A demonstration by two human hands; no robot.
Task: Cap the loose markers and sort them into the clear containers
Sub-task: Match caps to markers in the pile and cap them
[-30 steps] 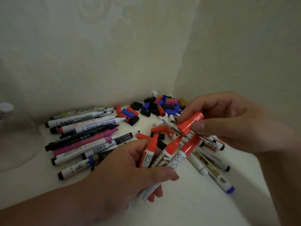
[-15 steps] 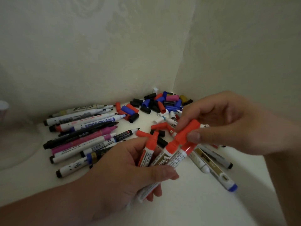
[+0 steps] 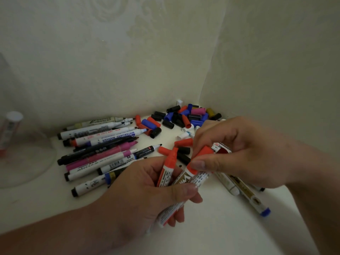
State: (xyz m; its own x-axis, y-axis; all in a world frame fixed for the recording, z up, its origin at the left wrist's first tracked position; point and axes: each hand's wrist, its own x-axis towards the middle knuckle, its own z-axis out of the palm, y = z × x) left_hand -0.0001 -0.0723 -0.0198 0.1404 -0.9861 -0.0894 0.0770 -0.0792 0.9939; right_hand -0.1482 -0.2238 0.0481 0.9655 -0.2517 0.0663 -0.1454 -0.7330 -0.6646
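Well beyond the left hand's (image 3: 136,190) grip, to its left, a blue-tipped marker (image 3: 114,136) is showing "WHITEBOARD MARKER" upside down; farther back, an olive marker (image 3: 95,122) is showing "PERMANENT" in part. Within that grip, just below the red cap (image 3: 203,152) the right hand (image 3: 244,153) is pinching, a red marker (image 3: 184,178) is showing "WH".

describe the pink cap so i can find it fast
Look where the two walls meet. A cap pile lies there, with the pink cap near its back. It is the only pink one among black, blue and red.
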